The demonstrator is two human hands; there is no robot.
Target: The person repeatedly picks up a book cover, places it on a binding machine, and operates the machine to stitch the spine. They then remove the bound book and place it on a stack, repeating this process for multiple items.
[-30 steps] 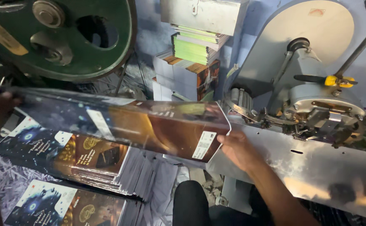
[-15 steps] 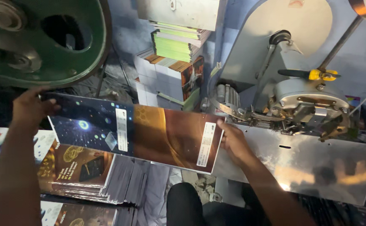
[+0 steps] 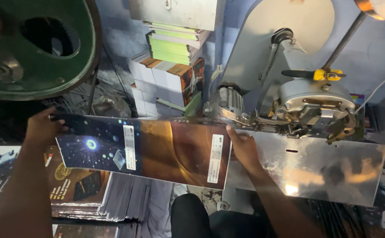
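I hold a wide printed cover sheet (image 3: 157,147), dark blue on its left half and brown-orange on its right, with two white label strips. My left hand (image 3: 42,128) grips its left edge. My right hand (image 3: 243,147) grips its right edge, beside the shiny metal table (image 3: 324,172) of a stitching machine (image 3: 307,105). The sheet hangs level in front of me, its right end close to the machine's head.
A stack of printed covers (image 3: 78,189) lies low on the left. A large green flywheel (image 3: 38,48) fills the upper left. Piles of booklets (image 3: 170,66) stand behind the sheet. My dark-clothed knee (image 3: 192,218) shows below.
The sheet has moved right toward the machine with both hands still on it, and it now lies flatter and higher than a second ago.
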